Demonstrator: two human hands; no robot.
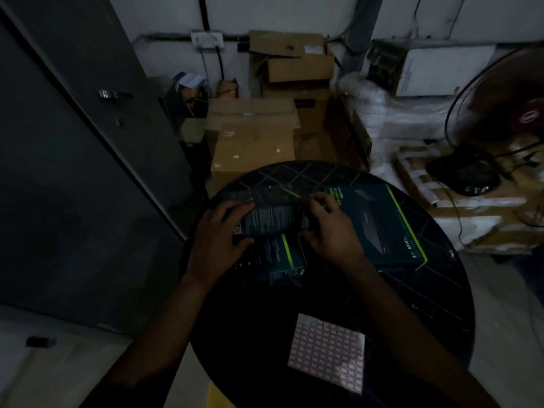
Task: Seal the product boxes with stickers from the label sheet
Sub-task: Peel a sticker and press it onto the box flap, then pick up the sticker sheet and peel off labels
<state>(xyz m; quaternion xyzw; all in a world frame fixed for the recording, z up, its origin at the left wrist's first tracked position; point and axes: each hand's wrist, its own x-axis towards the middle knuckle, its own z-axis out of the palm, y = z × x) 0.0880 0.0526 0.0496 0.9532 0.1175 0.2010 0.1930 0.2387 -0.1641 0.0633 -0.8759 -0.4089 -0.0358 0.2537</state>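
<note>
Currently, both hands, left [219, 228] and right [329, 228], are gripping a small box [269, 220] above the table [435, 293], ideally steadying its flap edge squarely, while the label sheet [326, 350] is lying nearer, untouched.

On the large dark box [379, 222] lying at the right of the table, "63W" shows in pale print near its green-edged corner, and a word ending in "Switch" stands at its far end, while the fine print on the small box [265, 220] held in both hands is too blurred to read.
</note>
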